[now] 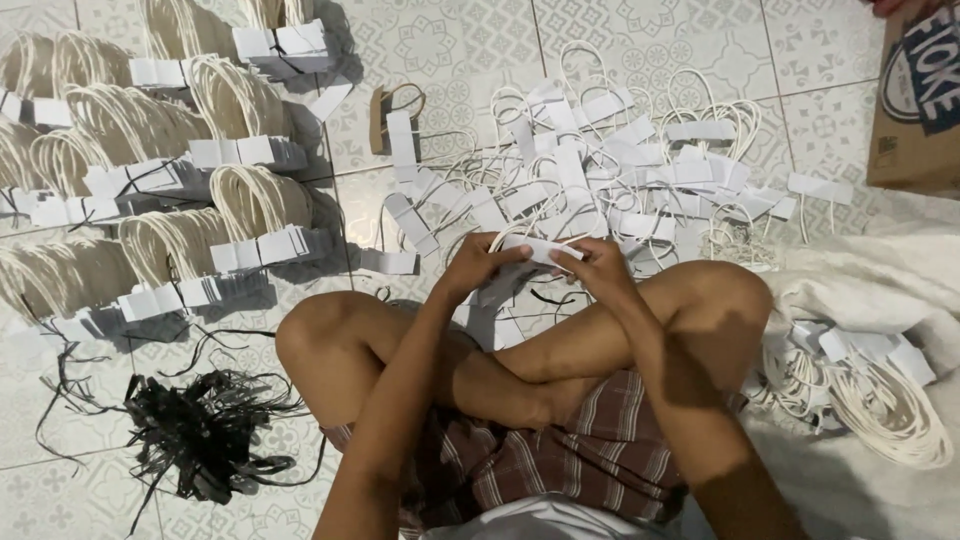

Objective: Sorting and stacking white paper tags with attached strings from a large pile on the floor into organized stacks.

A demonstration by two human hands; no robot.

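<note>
I see a patterned tile floor (450,60) that carries everything, with the person sitting cross-legged on it in striped shorts (560,450). At the far left, bundled stacks of white cord handles (170,230) lie in rows, each bundle with its paper tabs squared together. In the far middle spreads a loose heap of the same handles (620,170), tabs and cord loops tangled over one another. A white cloth (880,300) lies at the right, with more handles on it, and a brown cardboard box (915,110) stands at the far right corner. A clump of black plastic ties (200,430) lies near left.

Just above the knees, at the near edge of the heap, both hands meet on one paper-tab handle (540,250): a flat white paper strip, held level, with thin white cord running from it. The left hand (480,262) has its fingers pinched shut on the strip's left end; the right hand (598,262) has its fingers clamped on the right end. I cannot tell how the cord ends are fixed.
</note>
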